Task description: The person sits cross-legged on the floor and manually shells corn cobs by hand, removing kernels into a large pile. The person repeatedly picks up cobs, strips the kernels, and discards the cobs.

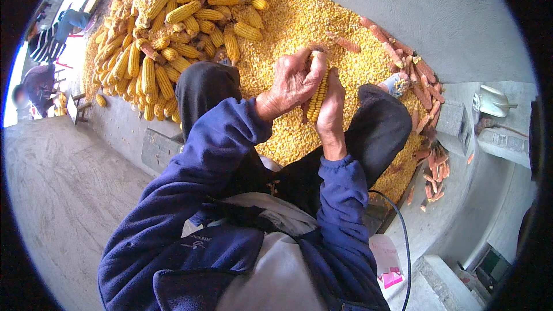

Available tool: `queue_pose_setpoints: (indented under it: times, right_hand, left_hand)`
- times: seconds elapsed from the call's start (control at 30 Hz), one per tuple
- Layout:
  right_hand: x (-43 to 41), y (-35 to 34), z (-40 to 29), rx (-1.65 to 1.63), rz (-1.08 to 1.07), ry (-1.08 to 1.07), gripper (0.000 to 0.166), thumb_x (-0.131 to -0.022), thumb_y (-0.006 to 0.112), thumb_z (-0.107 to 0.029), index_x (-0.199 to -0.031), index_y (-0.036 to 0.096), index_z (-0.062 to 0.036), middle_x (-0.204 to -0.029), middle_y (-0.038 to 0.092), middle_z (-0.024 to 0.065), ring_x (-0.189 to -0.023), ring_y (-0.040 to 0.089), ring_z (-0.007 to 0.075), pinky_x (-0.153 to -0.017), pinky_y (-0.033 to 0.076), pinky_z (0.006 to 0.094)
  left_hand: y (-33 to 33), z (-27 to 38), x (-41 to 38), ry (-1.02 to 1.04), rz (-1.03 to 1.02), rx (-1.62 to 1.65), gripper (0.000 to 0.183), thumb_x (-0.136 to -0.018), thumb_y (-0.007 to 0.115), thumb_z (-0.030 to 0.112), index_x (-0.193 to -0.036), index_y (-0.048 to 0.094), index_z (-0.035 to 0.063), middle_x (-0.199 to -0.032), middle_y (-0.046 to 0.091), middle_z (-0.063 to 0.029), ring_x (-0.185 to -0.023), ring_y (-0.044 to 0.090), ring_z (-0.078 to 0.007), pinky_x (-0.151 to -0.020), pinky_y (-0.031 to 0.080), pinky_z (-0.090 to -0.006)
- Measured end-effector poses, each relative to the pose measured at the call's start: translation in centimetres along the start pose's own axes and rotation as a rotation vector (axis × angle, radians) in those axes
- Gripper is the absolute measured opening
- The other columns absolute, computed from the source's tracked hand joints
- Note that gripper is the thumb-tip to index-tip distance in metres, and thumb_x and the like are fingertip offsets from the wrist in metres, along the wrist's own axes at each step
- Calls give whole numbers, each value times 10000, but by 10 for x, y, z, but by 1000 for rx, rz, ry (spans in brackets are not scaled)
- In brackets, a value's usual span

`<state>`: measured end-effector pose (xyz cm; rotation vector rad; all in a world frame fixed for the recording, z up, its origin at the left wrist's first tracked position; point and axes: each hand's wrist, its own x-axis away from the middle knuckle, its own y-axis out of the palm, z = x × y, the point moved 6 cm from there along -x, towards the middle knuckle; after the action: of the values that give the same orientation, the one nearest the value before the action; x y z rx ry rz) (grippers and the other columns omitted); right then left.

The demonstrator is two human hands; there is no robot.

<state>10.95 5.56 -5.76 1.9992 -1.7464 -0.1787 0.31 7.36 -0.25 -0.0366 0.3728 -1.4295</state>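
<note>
Between my knees I hold a yellow ear of corn [319,98], slanted, with its kernel rows showing. My right hand [332,110] wraps its lower part from the right side. My left hand [296,77] is closed against its upper end, thumb along the ear. Whether something else sits inside the left fist is hidden by the fingers. Beneath both hands spreads a thick layer of loose corn kernels [285,138]. A stripped reddish cob [344,43] lies on the kernels just beyond my hands.
Unshelled ears [147,75] are heaped at the upper left. Bare cobs [425,80] lie along the wall at right, near a concrete block [451,125] and a metal shovel head [494,100]. A black cable [404,224] curves at my right side. Other people [41,86] are at far left.
</note>
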Motion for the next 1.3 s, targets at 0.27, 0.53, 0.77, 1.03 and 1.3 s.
queue_pose_setpoints:
  times: [0.27, 0.53, 0.77, 1.03, 1.3]
  right_hand:
    - [4, 9, -11, -134, -13, -5, 458, -978, 325, -431, -1223, 471, -73, -1100, 559, 44, -1007, 560, 146, -875, 454, 304]
    - [0, 5, -5, -145, 8, 21, 390, -977, 342, -390, -1024, 553, -65, -864, 585, 14, -747, 564, 99, -639, 461, 258]
    - [4, 7, -10, 54, 43, 6, 339, -978, 346, -345, -910, 541, -76, -795, 559, 3, -692, 537, 86, -587, 431, 247]
    - [2, 7, -2, -83, 1, 50, 335, -978, 356, -360, -944, 549, -90, -809, 560, -11, -697, 528, 76, -580, 425, 243]
    - [7, 17, -7, -274, -59, 63, 509, -983, 305, -430, -1327, 405, -68, -1257, 500, 75, -1141, 503, 191, -981, 397, 334]
  left_hand:
    - [-2, -1, 2, -49, 81, 109, 302, -917, 503, 239, -771, 556, -20, -593, 483, -31, -544, 390, -88, -479, 362, -306]
    - [0, -1, 1, -151, -28, 204, 453, -912, 524, 418, -922, 628, -23, -680, 551, 6, -665, 468, -74, -583, 413, -268]
    - [2, -6, 1, -147, 17, 125, 286, -907, 548, 241, -979, 639, -20, -684, 554, -7, -635, 468, -49, -537, 410, -239]
    - [-4, 8, -1, 221, 101, -301, 189, -840, 496, 117, -777, 595, -30, -526, 432, -83, -500, 399, -76, -436, 363, -287]
    - [-10, 5, 1, -43, 138, 60, 234, -849, 452, 137, -711, 545, -27, -556, 425, -42, -563, 408, -92, -489, 363, -298]
